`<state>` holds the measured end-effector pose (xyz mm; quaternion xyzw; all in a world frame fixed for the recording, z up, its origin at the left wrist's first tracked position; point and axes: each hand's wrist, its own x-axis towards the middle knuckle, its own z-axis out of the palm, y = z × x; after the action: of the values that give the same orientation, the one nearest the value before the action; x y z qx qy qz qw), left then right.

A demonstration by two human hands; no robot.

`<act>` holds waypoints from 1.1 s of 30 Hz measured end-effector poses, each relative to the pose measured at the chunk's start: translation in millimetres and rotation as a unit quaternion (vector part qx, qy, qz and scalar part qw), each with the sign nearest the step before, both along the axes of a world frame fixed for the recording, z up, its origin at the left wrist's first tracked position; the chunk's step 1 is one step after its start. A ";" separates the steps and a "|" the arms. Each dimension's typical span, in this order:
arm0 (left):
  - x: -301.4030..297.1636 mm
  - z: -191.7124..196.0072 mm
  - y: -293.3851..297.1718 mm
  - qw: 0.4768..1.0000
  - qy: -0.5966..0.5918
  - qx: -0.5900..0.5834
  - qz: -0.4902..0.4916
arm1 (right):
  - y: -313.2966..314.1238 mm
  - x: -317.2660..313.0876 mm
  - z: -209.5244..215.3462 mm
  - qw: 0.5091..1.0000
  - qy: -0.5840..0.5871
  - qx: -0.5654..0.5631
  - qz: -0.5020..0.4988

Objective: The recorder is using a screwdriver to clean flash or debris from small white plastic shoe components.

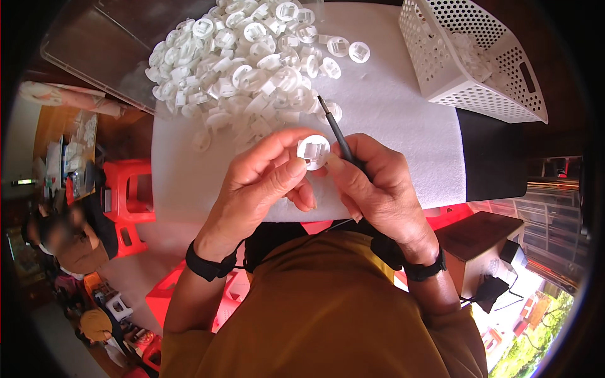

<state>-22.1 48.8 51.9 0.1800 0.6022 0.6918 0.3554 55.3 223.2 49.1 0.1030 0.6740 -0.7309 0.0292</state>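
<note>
Pinched between the thumb and fingers of my left hand (pixel 257 179) is a small round white plastic part (pixel 313 152) with a squarish frame in its middle. My right hand (pixel 386 184) is closed around a slim dark-grey hand tool (pixel 338 133); its narrow black tip points up and away, apart from the part. The tool's exact kind is not clear. My right thumb tip is at the right edge of the part. Just beyond both hands lies a large heap of similar white plastic parts (pixel 242 69), with a few loose ones at its right side.
The heap lies on a white padded tabletop (pixel 403 151). A perforated white basket (pixel 435 69) with white pieces inside stands at the far right. Red stools (pixel 128 189) stand to the left, where other people are sitting. A brown box (pixel 476 242) is at the right.
</note>
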 end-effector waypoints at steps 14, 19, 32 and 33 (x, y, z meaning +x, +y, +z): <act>-3.6 -13.4 -7.4 0.998 0.000 0.049 0.033 | 2.9 3.1 -5.0 0.997 0.017 0.069 0.017; -1.4 -15.0 -6.8 0.998 -0.011 0.055 0.031 | -1.9 -2.3 -3.2 0.997 0.026 0.064 0.025; 0.7 -20.5 -5.0 0.997 0.018 0.051 0.055 | -5.3 -6.1 -1.0 0.998 -0.019 0.049 0.044; 0.5 -21.8 -5.7 0.997 0.017 0.051 0.056 | -5.5 -6.2 -2.5 0.998 -0.021 0.049 0.045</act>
<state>-21.6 43.2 30.0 0.1756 0.5815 0.7370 0.2963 49.1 217.8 46.6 0.0891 0.7121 -0.6928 0.0707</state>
